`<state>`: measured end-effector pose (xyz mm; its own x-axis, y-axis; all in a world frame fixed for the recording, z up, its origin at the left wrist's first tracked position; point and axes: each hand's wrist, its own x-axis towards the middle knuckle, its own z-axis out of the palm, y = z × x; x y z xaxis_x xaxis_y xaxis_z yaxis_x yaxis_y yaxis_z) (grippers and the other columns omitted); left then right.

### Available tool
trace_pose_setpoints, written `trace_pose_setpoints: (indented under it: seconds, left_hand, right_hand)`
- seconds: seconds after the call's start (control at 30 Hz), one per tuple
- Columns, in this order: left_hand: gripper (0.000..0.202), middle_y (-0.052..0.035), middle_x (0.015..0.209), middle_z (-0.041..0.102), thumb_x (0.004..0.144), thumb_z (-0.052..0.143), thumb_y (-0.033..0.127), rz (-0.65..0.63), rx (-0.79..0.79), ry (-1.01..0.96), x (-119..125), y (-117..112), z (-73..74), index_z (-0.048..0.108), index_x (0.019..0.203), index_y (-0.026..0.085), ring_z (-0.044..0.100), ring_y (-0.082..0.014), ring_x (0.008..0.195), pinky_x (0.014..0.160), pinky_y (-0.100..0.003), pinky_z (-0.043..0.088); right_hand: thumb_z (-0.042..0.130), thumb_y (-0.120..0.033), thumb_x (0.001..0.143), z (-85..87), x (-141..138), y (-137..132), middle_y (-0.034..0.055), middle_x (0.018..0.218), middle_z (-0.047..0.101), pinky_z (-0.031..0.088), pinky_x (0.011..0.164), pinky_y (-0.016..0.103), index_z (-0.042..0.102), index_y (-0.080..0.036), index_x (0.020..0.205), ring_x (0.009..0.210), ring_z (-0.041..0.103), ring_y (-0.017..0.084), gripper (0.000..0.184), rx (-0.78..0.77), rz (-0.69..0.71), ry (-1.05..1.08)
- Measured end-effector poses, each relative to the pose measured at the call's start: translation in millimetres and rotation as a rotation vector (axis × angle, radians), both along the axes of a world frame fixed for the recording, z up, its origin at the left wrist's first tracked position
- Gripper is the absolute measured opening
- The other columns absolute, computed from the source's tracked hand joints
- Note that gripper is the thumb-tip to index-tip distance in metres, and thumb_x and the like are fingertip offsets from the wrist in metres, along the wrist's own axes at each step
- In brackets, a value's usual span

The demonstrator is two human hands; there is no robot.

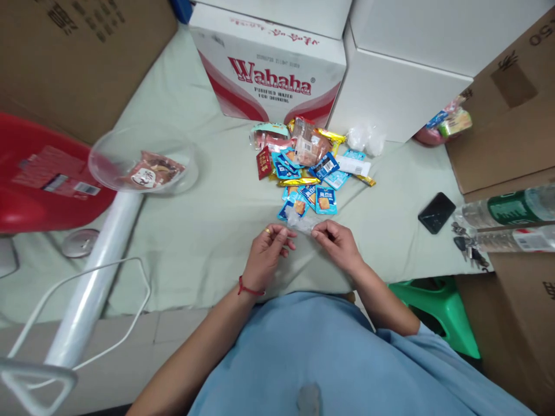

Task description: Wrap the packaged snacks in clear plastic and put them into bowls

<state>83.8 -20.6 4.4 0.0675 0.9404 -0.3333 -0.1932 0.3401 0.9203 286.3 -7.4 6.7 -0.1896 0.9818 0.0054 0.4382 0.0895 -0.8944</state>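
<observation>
A crumpled clear plastic bag (300,221) stretches between my two hands, just above the near edge of the snack pile. My right hand (338,244) pinches its right side between thumb and fingers. On its left side, my left hand (267,249) has thumb and forefinger pressed together at the film, other fingers curled; the exact grip is hard to make out. Right beyond the bag lie several small blue snack packets (325,200), some partly covered by it. Behind them are gold-wrapped sticks (299,181), a dark red packet (263,163) and a pinkish meat pack (310,151).
A clear round tub (187,167) holding a brown snack packet (154,171) stands left, near a plastic film roll (93,283). White balled plastic (366,140), a Wahaha carton (273,75) and white boxes (390,86) stand behind. Rightward lie a phone (436,212), keys (469,248) and bottles (515,208).
</observation>
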Motion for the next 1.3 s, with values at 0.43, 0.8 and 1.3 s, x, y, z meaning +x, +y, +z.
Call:
trace_pose_setpoints:
  seconds: [0.43, 0.8, 1.3]
  left_hand:
    - [0.032, -0.0029, 0.087, 0.069, 0.084, 0.071, 0.046, -0.013, 0.046, 0.162, 20.0, 2.4, -14.8, 0.066, 0.099, 0.019, 0.062, -0.0139, 0.071, 0.06, -0.025, 0.047]
    - [0.017, -0.0033, 0.089, 0.07, 0.089, 0.066, 0.037, 0.05, 0.333, 0.419, 32.5, 16.9, -25.3, 0.072, 0.091, 0.021, 0.063, -0.017, 0.08, 0.075, -0.03, 0.049]
    - [0.033, -0.0036, 0.089, 0.07, 0.088, 0.067, 0.053, -0.07, 0.119, 0.156, 13.0, 13.4, -10.8, 0.068, 0.091, 0.02, 0.06, -0.0163, 0.08, 0.072, -0.027, 0.047]
  right_hand:
    - [0.06, -0.043, 0.089, -22.3, -10.1, 13.9, -0.0061, 0.063, 0.043, 0.031, 0.057, 0.026, 0.05, -0.023, 0.077, 0.059, 0.039, 0.013, 0.025, -0.154, -0.139, 0.027]
    - [0.064, -0.046, 0.092, -4.8, -4.8, 5.1, 0.0025, 0.085, 0.061, 0.043, 0.073, 0.03, 0.071, -0.019, 0.09, 0.079, 0.056, 0.017, 0.027, -0.188, 0.035, 0.207]
    - [0.081, -0.059, 0.078, -0.2, 2.8, 8.6, -0.0024, 0.074, 0.059, 0.047, 0.07, 0.028, 0.065, -0.021, 0.079, 0.07, 0.054, 0.014, 0.042, -0.454, -0.161, 0.517]
